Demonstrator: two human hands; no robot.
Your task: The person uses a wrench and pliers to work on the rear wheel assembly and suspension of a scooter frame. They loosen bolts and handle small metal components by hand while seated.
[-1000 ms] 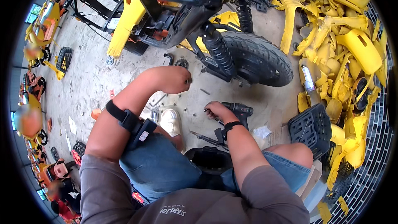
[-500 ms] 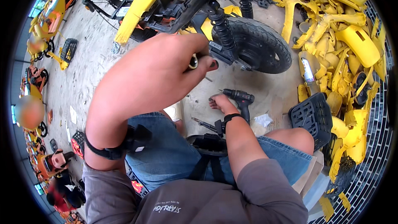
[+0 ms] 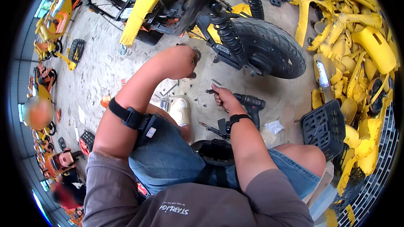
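My left hand [image 3: 182, 62] is closed around a dark tool [image 3: 192, 75]. Its lower end sticks out below the fist and a round, rough-edged part shows beside the knuckles; the rest is hidden in the palm. To the right, my right hand [image 3: 225, 98] pinches a small dark metal piece [image 3: 210, 91], too small to name. A black cordless drill [image 3: 252, 104] lies on the floor just beyond that hand. Ahead stands a scooter's rear wheel [image 3: 269, 46] with a black coil-spring shock absorber [image 3: 228, 35]. An L-shaped hex key [image 3: 170, 89] rests on the floor near my left forearm.
My pale shoe [image 3: 181, 111] is between the hands, with small loose parts around. A slim tool [image 3: 209, 128] and crumpled white paper [image 3: 274, 127] lie nearby. Yellow plastic panels [image 3: 374, 46] pile up at right beside a black crate [image 3: 323, 128]. Parked scooters [image 3: 59, 21] line the left.
My left hand has dropped away from the camera toward the floor, its tool showing differently. My right hand has risen slightly, and the small piece now points out leftward from its fingers.
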